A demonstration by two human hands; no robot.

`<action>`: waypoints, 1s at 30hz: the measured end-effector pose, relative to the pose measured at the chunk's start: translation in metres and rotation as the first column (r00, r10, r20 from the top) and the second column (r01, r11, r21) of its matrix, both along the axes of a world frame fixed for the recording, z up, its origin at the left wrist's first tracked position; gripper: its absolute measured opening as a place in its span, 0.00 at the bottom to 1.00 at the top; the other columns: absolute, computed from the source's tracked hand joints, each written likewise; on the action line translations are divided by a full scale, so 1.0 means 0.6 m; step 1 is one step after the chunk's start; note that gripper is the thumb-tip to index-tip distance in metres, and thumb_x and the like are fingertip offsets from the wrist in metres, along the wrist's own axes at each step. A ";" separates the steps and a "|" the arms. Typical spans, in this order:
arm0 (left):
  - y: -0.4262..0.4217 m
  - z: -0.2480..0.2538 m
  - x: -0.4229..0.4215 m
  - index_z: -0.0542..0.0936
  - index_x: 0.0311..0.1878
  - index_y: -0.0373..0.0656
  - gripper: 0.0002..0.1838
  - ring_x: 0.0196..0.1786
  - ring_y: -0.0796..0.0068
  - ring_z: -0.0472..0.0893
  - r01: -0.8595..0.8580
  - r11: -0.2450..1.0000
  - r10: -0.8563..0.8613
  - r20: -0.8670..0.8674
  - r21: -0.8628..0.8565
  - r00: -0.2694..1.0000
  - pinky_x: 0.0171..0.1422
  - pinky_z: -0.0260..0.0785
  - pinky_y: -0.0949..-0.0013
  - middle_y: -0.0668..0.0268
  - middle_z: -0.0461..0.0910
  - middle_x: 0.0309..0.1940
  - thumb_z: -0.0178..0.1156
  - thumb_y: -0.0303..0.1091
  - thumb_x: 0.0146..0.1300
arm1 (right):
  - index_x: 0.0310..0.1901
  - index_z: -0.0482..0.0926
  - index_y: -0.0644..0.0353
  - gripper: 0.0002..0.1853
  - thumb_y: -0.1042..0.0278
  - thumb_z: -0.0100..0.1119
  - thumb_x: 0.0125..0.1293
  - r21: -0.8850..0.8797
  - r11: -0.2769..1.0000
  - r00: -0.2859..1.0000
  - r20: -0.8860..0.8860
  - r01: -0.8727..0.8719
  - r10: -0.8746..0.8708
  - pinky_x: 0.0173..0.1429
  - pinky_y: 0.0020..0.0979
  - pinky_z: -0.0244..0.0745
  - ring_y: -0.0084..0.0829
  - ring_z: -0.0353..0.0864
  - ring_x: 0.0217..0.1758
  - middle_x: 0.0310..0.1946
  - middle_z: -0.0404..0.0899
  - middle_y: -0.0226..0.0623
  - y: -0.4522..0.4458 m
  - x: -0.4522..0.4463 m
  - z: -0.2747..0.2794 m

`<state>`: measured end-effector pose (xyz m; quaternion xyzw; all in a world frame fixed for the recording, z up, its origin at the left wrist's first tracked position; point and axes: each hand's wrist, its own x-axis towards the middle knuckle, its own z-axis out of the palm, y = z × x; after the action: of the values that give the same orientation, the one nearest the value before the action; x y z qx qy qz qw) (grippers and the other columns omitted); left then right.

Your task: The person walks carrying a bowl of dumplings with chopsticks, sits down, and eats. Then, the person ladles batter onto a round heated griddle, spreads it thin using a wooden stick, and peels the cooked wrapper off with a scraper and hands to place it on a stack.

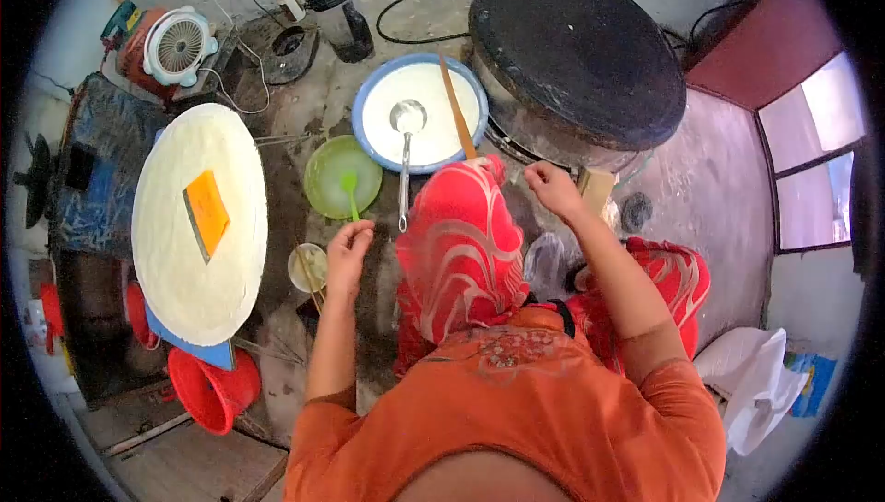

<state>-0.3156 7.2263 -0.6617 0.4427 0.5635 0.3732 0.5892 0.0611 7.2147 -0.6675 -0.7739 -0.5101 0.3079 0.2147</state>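
"How do your fingers stand?"

"Your left hand (348,251) is pinched closed on the end of the green spatula (349,190). Your right hand (553,188) has its fingers folded in, with nothing seen in them; it hangs near the close edge of the black griddle (573,55)."

"And where does the spatula reach?"

"Its head is inside the green bowl (309,184), which stands on the floor (724,198) just beyond the lower left edge of the blue basin (359,124). I can't tell whether it touches the bottom."

"What would make your handling good here?"

"A firmer grip, I'd judge, a little further down the handle, so the head won't twist. Hold it within the bowl's rim, so drips fall back in, and go gently, since a light bowl may slide."

"What should you mind farther out?"

"The ladle (406,165), whose handle juts over the basin's near rim, and the wooden stick (455,107) across its right side: either could catch your forearm. Well to the left, an orange scraper (212,212) lies on the pale round sheet (171,225)."
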 end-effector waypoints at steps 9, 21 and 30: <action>0.101 -0.079 0.036 0.76 0.48 0.39 0.12 0.45 0.77 0.74 -0.020 0.995 0.011 -0.099 -0.094 0.995 0.50 0.66 0.72 0.68 0.77 0.42 0.56 0.30 0.62 | 0.49 0.72 0.68 0.23 0.53 0.50 0.64 -0.348 0.929 0.779 -0.545 0.125 -0.309 0.45 0.33 0.73 0.34 0.78 0.39 0.39 0.79 0.43 0.175 -0.027 -0.295; 0.165 -0.296 0.024 0.69 0.57 0.45 0.23 0.46 0.51 0.75 0.192 0.980 0.030 -0.994 0.051 0.110 0.51 0.68 0.62 0.53 0.59 0.60 0.56 0.35 0.57 | 0.46 0.74 0.52 0.12 0.61 0.53 0.60 -0.223 0.901 0.866 0.267 -0.371 0.423 0.37 0.43 0.70 0.48 0.77 0.34 0.29 0.78 0.48 0.301 -0.099 0.071; 0.209 -0.370 -0.048 0.71 0.52 0.44 0.16 0.38 0.42 0.74 -0.156 0.974 -0.015 -0.741 -0.162 0.671 0.41 0.66 0.47 0.46 0.75 0.34 0.46 0.38 0.63 | 0.42 0.79 0.49 0.15 0.71 0.52 0.51 -0.576 0.459 0.308 0.345 -0.677 0.887 0.36 0.39 0.76 0.40 0.81 0.33 0.29 0.80 0.40 0.397 -0.312 0.088</action>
<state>-0.3447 7.3515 -0.8835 0.4680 0.8062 0.1232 0.3402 -0.1261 7.4527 -0.6146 -0.4948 -0.8041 0.1856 -0.2722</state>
